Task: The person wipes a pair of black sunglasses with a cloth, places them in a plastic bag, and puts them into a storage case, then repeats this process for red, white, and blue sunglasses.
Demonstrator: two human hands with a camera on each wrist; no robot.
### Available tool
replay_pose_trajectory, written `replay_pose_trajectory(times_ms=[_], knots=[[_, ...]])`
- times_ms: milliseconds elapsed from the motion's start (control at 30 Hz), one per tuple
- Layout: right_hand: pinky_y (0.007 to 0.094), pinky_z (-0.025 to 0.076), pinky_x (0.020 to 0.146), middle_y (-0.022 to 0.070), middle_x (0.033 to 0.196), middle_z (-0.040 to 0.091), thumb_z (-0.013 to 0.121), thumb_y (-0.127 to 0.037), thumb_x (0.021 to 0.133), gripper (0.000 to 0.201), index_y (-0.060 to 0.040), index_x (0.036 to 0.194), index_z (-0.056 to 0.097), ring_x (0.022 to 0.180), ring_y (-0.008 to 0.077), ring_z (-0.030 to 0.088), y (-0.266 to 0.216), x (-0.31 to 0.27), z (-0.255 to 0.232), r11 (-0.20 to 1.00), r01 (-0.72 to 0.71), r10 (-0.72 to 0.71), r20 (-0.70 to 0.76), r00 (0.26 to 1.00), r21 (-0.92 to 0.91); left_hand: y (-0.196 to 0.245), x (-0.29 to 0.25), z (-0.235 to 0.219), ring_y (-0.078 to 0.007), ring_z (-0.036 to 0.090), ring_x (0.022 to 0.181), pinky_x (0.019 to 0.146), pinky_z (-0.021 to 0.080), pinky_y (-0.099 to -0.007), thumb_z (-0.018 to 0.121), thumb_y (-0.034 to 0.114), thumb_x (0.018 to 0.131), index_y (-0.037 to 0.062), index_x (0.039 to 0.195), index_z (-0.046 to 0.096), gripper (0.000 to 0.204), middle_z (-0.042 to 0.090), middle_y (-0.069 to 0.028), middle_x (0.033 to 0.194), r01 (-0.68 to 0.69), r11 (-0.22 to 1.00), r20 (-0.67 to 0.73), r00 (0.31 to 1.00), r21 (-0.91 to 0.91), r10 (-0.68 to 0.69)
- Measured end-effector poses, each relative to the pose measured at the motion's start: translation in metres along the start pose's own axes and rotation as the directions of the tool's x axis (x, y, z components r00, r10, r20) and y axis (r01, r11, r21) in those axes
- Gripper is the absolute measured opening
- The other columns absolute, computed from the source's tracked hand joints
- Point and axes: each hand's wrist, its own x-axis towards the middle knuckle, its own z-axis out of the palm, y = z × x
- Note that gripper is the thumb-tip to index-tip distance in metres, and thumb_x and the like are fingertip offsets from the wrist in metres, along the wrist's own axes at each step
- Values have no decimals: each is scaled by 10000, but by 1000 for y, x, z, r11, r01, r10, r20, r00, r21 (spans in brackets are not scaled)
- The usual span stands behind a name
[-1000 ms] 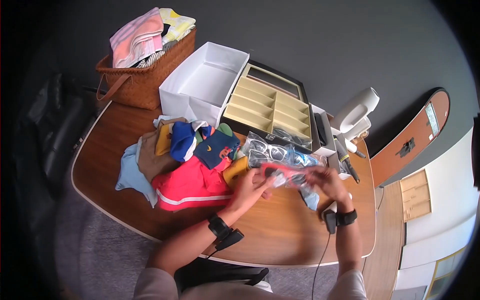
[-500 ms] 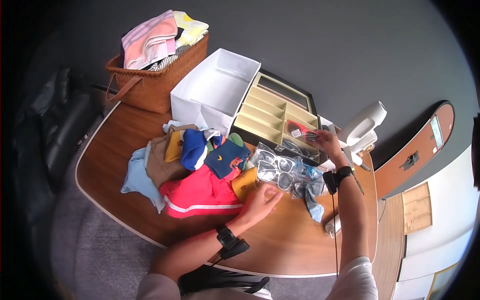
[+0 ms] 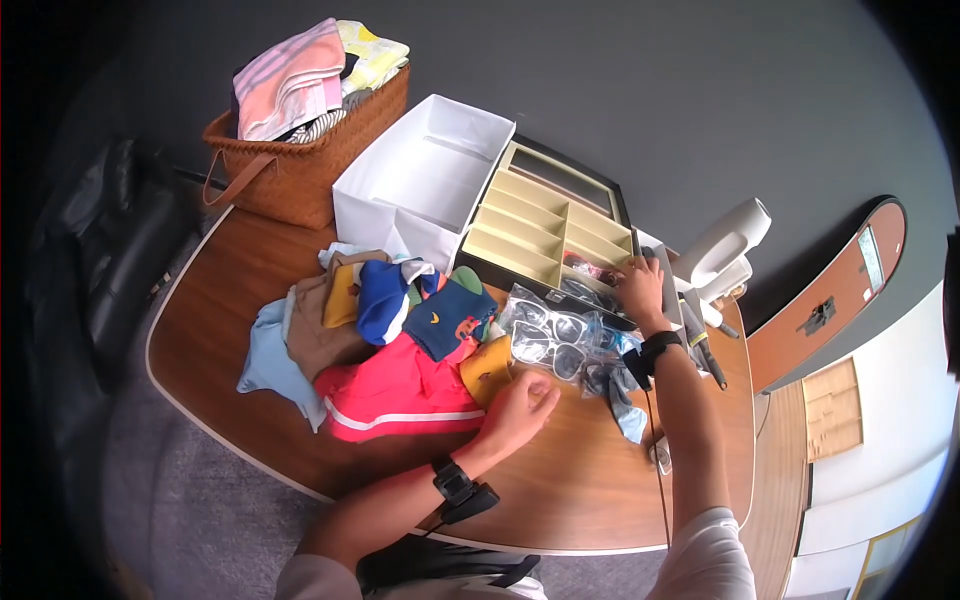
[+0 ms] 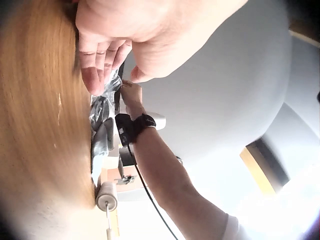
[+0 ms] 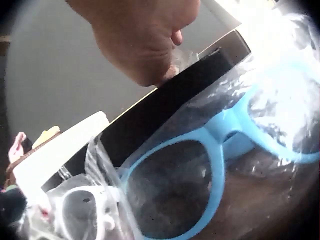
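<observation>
My right hand reaches into the near right compartments of a black display box with cream dividers. Its fingers are at the right end of red sunglasses in a clear bag, lying low in one compartment. In the right wrist view clear plastic shows by the fingers, while the box's black wall hides the fingertips. Dark bagged glasses lie in the compartment nearest the front. My left hand hovers over the table beside a mustard cloth, fingers loosely bent and holding nothing.
White-framed glasses and blue-framed glasses lie bagged before the box. Left of them is a clothes pile with a red garment. Behind stand a white bin and a wicker basket. A lint roller lies at the right.
My right hand carried the bagged red sunglasses from in front of me to the box, then lowered them into a compartment. My left hand let go of them and stayed near the clothes.
</observation>
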Motion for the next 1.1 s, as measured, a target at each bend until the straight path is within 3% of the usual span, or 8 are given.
replay_pose_trajectory(times_ms=[67,100,333,467,600,733,833,1100], knots=[[435,460,887,126,1079,609,636,-122,833,148,-109,937,740,1026,349,558,-1,2,8,993,58,-45,-128,991,105,1,-1,0,-190,699,666,575,531,-294,636,250,946,-18,1084,557,312,669,-159,1025,7,1000,3,1000,-7,-6],[445,505,839,162,1023,649,615,-133,855,154,-55,950,709,948,382,627,-7,2,11,949,-61,97,-102,990,310,2,-1,-1,-193,700,664,576,532,-297,636,244,945,-17,1085,557,307,669,-160,1026,10,1000,4,1000,-9,-9],[463,527,758,248,909,671,614,-249,903,285,22,974,667,861,424,653,-7,3,-5,862,-164,82,189,979,480,2,0,-4,-124,655,681,569,527,-248,601,148,962,0,1068,552,188,654,-91,962,13,1000,42,999,15,-14],[431,530,731,202,933,689,639,-194,883,212,1,941,695,844,401,656,-14,-22,-41,915,31,60,-211,976,402,0,0,-5,-120,645,697,593,526,-247,577,105,967,4,1050,551,134,663,-88,929,45,998,86,995,-36,-42],[418,522,799,177,1009,665,698,-195,847,235,0,978,687,892,347,656,-37,-84,-105,781,-372,283,248,927,502,1,2,-7,-125,648,703,593,528,-251,568,85,966,-3,1051,548,124,668,-100,928,57,998,104,993,-30,-53],[435,482,928,201,1233,576,776,-185,780,461,-57,1193,616,1072,375,586,-54,-165,-100,898,-118,79,108,991,423,-2,2,-7,-128,646,705,594,530,-252,569,78,964,-12,1045,549,122,664,-110,919,73,997,133,989,-29,-69],[443,459,967,206,1310,491,789,-175,760,559,-84,1265,566,1136,400,531,-79,-196,-96,944,-115,95,81,992,310,-6,3,-7,-134,642,696,593,530,-252,569,90,969,-16,1046,547,133,660,-113,912,63,998,155,986,-14,-60],[430,501,832,148,1141,567,759,-122,784,283,-46,1023,628,1007,377,590,-70,-209,-85,802,-137,94,104,990,581,-6,3,-9,-129,639,683,578,533,-252,627,100,937,-18,1092,539,213,635,-99,944,46,999,148,988,-17,-43]])
